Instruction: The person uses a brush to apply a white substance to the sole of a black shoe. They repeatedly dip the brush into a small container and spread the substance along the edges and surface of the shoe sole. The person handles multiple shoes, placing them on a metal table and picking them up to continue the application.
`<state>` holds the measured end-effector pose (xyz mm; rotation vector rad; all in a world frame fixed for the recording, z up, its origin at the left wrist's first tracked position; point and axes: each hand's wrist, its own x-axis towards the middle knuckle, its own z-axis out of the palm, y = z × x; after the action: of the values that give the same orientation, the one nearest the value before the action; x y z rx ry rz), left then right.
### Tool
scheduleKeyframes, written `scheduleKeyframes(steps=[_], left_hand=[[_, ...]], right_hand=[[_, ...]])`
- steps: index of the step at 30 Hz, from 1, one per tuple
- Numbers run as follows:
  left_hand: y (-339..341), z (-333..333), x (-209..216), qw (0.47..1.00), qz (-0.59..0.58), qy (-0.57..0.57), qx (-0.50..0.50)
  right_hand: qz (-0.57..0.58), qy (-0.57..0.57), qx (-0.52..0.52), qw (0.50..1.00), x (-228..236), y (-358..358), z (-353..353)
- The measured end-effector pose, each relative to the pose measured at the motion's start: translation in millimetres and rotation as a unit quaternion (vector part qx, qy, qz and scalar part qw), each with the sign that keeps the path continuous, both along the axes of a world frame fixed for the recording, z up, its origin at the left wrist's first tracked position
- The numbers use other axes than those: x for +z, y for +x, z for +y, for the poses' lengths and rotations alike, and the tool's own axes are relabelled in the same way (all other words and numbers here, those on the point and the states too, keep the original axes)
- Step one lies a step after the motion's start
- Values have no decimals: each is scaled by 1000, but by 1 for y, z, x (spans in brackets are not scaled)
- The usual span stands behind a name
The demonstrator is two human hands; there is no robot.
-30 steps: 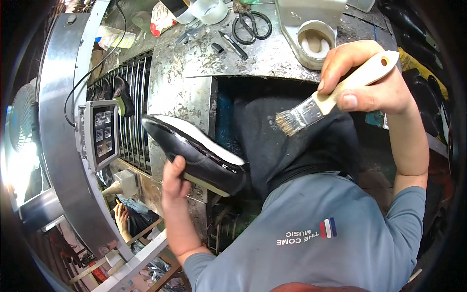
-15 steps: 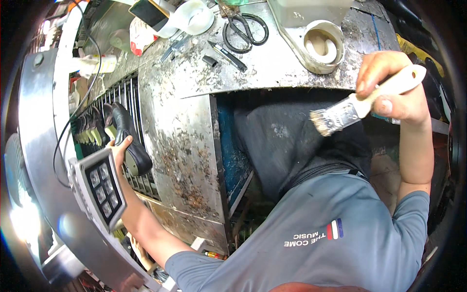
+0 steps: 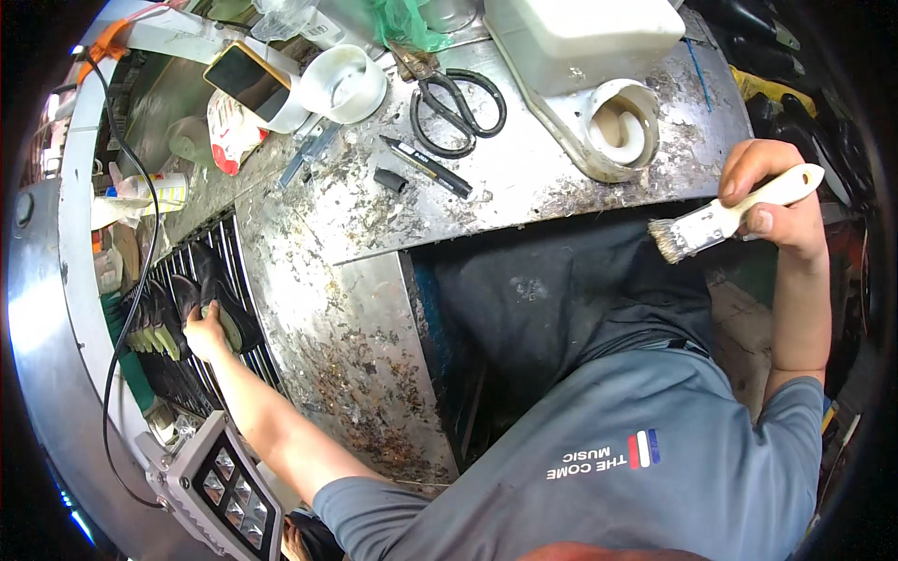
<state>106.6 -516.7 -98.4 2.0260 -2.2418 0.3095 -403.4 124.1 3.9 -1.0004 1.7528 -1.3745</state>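
My right hand (image 3: 784,217) is raised at the right, closed around the pale handle of a flat paintbrush (image 3: 706,227). The brush tilts, with its short bristles towards the left and clotted with pale residue. At the left my left hand (image 3: 205,335) reaches to a metal bar rack (image 3: 251,266) and is closed on a black shoe (image 3: 185,295); its fingertips are partly hidden. Against that hand rests another black shoe (image 3: 217,276) with a greenish underside. Several similar shoes stand in a row on the rack further left.
On the stained metal bench lie black-handled scissors (image 3: 458,112), a black marker (image 3: 428,166) and its cap (image 3: 389,179). A cup with pale contents (image 3: 631,168), a white tub (image 3: 342,86) and a phone (image 3: 247,79) stand behind. A lamp (image 3: 231,481) and hanging cable (image 3: 148,215) flank my left arm.
My left hand has set down the shoe it held above the rack and shifted left to the neighbouring shoe. The brush in my right hand has moved slightly right. The view has shifted.
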Motion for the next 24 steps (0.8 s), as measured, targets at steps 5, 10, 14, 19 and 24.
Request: scheduleKeyframes(steps=[5,10,14,19,24], left_hand=[[48,-21,1,996,-14,-80,-37],[2,60,-6,989,86,-87,-87],[16,140,-11,972,165,-9,-166],[-38,291,13,966,199,53,-155],[-80,361,9,951,190,41,-240]], right_hand=[[13,-76,45,996,-7,-3,6],[-12,-65,-75,995,-2,-1,48],[126,-76,-229,962,-32,-24,101],[460,-8,-376,805,-84,-98,188],[610,222,-316,692,-115,-148,217]])
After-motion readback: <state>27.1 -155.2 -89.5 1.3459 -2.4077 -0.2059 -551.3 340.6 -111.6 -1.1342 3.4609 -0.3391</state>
